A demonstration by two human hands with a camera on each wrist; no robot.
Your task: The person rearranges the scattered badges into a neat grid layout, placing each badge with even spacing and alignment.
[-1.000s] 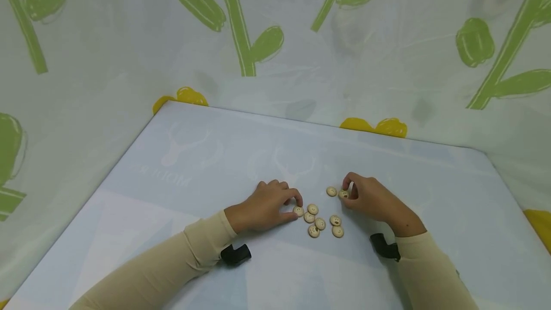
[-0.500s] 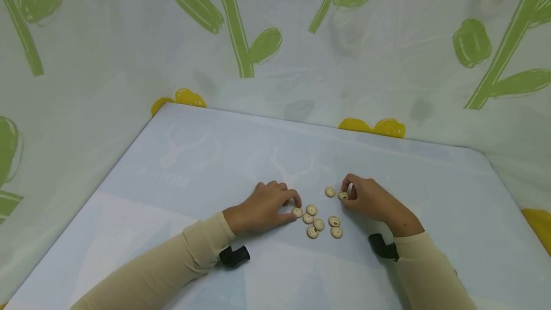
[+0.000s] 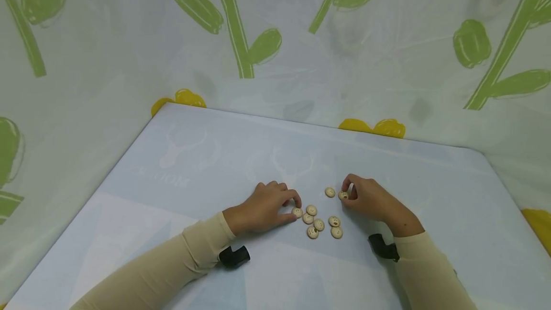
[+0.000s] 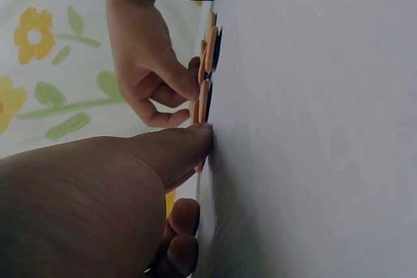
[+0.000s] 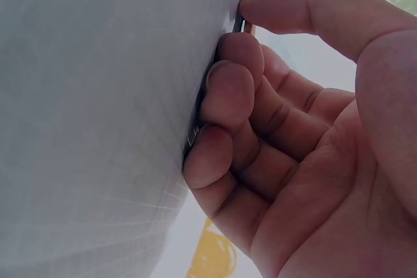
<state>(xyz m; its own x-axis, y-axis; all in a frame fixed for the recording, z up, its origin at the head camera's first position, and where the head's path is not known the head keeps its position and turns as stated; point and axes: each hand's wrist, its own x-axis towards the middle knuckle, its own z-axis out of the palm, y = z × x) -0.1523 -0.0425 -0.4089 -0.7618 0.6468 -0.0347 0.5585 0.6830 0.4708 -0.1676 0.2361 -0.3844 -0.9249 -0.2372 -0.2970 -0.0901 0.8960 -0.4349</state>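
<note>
Several small round pale wooden discs with dark face-like marks lie on the table in the head view. My left hand pinches the leftmost wooden disc between thumb and index finger, flat on the tabletop. Farther back on the right, my right hand holds another disc by its edges with thumb and index finger. Just left of that one lies a separate disc. In the left wrist view the discs appear edge-on, beyond the left thumb. The right wrist view shows the right hand's curled fingers against the surface, its disc mostly hidden.
Between the hands sit a loose cluster of discs and a touching pair. The pale printed table meets a leaf-patterned curtain at its back edge. Black wrist mounts hang under both forearms.
</note>
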